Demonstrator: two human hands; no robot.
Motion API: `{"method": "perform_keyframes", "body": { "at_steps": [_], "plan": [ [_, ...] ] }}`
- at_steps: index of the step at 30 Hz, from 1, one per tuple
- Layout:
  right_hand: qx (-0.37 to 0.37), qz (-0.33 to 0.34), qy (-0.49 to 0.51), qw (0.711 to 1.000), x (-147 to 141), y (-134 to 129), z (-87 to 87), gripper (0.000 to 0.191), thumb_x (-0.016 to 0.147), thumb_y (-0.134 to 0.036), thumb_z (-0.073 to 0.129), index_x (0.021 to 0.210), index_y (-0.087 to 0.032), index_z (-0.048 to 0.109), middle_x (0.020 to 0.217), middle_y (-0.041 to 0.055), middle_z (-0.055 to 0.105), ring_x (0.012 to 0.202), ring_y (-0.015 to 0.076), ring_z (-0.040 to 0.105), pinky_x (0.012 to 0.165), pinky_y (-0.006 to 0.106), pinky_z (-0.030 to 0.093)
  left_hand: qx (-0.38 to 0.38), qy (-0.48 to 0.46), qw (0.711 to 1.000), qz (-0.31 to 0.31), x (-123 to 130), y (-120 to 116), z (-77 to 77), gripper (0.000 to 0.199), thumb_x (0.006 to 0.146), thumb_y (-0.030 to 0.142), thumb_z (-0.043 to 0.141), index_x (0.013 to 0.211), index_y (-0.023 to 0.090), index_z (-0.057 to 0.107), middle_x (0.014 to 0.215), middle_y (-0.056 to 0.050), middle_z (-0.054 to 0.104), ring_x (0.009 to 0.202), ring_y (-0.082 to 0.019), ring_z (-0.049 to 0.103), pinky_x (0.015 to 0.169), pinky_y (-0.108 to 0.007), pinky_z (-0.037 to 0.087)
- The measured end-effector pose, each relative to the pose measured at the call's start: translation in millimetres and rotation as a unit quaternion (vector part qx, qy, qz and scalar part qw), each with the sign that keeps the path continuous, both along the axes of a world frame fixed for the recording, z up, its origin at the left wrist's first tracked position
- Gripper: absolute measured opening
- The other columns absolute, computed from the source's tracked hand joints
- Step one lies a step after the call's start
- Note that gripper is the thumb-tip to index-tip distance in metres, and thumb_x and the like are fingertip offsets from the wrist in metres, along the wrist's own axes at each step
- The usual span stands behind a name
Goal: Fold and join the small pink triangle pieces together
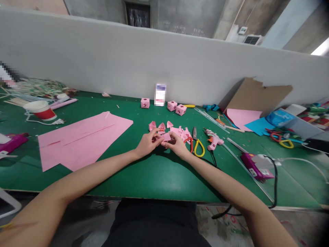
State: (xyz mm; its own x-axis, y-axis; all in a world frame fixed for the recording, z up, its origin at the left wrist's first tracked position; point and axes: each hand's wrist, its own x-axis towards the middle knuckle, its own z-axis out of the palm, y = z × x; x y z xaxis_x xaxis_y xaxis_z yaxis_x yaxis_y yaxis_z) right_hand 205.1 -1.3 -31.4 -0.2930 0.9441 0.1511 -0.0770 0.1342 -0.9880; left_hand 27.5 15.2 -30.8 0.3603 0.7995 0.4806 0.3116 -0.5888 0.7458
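Between my two hands, just above the green table, is a small pink paper piece [166, 137]. My left hand [148, 143] pinches its left side, and my right hand [176, 144] grips its right edge. Folded pink paper pieces [169, 124] lie right behind my fingers. A heap of small pink paper cuttings [183, 132] sits beside my right hand, with scissors [198, 147] with a yellow and an orange handle at its right. Farther back stand pink paper cubes with cut-out holes, one on the left [145, 103] and two on the right [181, 109].
A large pink sheet [87, 140] covers the table's left part, near a red and white paper cup [41, 109]. At right lie a pink glue gun [215, 141], clear glue sticks [210, 120] and a purple power strip [254, 168] with cables. Cardboard [257, 94] leans on the partition [115, 61].
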Motion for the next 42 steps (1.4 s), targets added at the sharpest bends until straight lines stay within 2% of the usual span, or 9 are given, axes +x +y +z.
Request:
{"method": "perform_keyframes", "body": {
  "at_steps": [4,10,18,24,29,32,34,38,42],
  "plan": [
    [0.003,-0.008,-0.004,1.000,-0.5,0.3,-1.4,0.045,0.063,-0.040,0.081,0.090,-0.022,0.050,0.078,-0.0047,0.057,0.065,0.0112,0.059,0.057,0.024,0.050,0.006,0.004,1.000,0.008,-0.1,-2.4,0.4,0.037,0.086,0.038,0.059,0.117,0.018,0.051,0.089,-0.004,0.074,0.080,-0.017,0.070,0.074,-0.026,0.053],
    [0.020,-0.027,-0.026,0.999,-0.1,-0.7,0.0,0.035,0.075,-0.051,0.069,0.085,-0.021,0.053,0.081,-0.0004,0.063,0.073,0.0151,0.063,0.056,0.025,0.051,0.047,0.036,0.998,-0.002,0.3,-5.4,3.1,0.031,0.092,0.034,0.052,0.118,0.018,0.049,0.091,-0.005,0.074,0.081,-0.017,0.071,0.073,-0.025,0.051],
    [0.012,-0.020,-0.019,1.000,1.2,-1.0,3.2,0.035,0.076,-0.050,0.069,0.087,-0.020,0.056,0.080,0.0004,0.064,0.072,0.0145,0.062,0.057,0.025,0.050,0.026,0.029,0.999,-0.005,0.6,-5.8,5.6,0.030,0.093,0.035,0.049,0.117,0.017,0.049,0.090,-0.005,0.074,0.082,-0.017,0.070,0.077,-0.028,0.050],
    [0.005,-0.016,-0.025,1.000,1.3,-2.0,5.1,0.044,0.065,-0.042,0.079,0.097,-0.022,0.056,0.087,-0.0013,0.061,0.071,0.0132,0.059,0.060,0.026,0.052,-0.063,-0.044,0.997,-0.013,-0.3,0.8,3.3,0.041,0.084,0.037,0.061,0.118,0.018,0.048,0.092,-0.006,0.072,0.079,-0.018,0.069,0.071,-0.029,0.053],
    [0.016,0.002,-0.022,1.000,0.4,-2.3,5.2,0.051,0.063,-0.037,0.081,0.106,-0.023,0.056,0.102,0.0016,0.061,0.081,0.0150,0.061,0.064,0.026,0.053,-0.172,-0.147,0.973,-0.053,0.5,8.5,0.2,0.057,0.072,0.035,0.073,0.117,0.015,0.046,0.088,-0.007,0.070,0.068,-0.016,0.067,0.057,-0.024,0.051],
    [0.017,0.010,-0.018,1.000,0.1,-2.1,4.5,0.054,0.062,-0.033,0.082,0.108,-0.024,0.056,0.106,0.0021,0.060,0.083,0.0154,0.062,0.067,0.026,0.053,-0.184,-0.160,0.968,-0.058,0.8,9.2,1.1,0.060,0.068,0.032,0.076,0.117,0.014,0.047,0.086,-0.006,0.069,0.071,-0.016,0.067,0.062,-0.025,0.052],
    [0.018,0.013,-0.017,1.000,0.0,-1.7,3.3,0.055,0.061,-0.032,0.083,0.109,-0.024,0.056,0.105,0.0020,0.060,0.082,0.0153,0.062,0.066,0.026,0.053,-0.176,-0.150,0.971,-0.061,0.5,8.9,1.6,0.059,0.068,0.032,0.077,0.117,0.014,0.048,0.087,-0.006,0.069,0.074,-0.016,0.067,0.065,-0.026,0.053],
    [0.015,0.000,-0.021,1.000,0.4,-0.3,0.4,0.050,0.062,-0.037,0.082,0.104,-0.023,0.058,0.100,0.0011,0.060,0.077,0.0146,0.061,0.060,0.025,0.053,-0.159,-0.129,0.978,-0.051,-0.3,8.2,0.0,0.057,0.071,0.035,0.075,0.118,0.015,0.048,0.083,-0.005,0.068,0.070,-0.015,0.066,0.061,-0.024,0.051],
    [0.005,-0.021,-0.026,0.999,1.5,1.2,-1.4,0.040,0.067,-0.045,0.077,0.092,-0.021,0.057,0.085,-0.0011,0.060,0.070,0.0136,0.060,0.056,0.025,0.051,-0.131,-0.089,0.986,-0.058,-0.5,6.5,-1.4,0.055,0.074,0.038,0.072,0.118,0.017,0.048,0.083,-0.004,0.070,0.071,-0.016,0.066,0.065,-0.026,0.051]
  ]
}}
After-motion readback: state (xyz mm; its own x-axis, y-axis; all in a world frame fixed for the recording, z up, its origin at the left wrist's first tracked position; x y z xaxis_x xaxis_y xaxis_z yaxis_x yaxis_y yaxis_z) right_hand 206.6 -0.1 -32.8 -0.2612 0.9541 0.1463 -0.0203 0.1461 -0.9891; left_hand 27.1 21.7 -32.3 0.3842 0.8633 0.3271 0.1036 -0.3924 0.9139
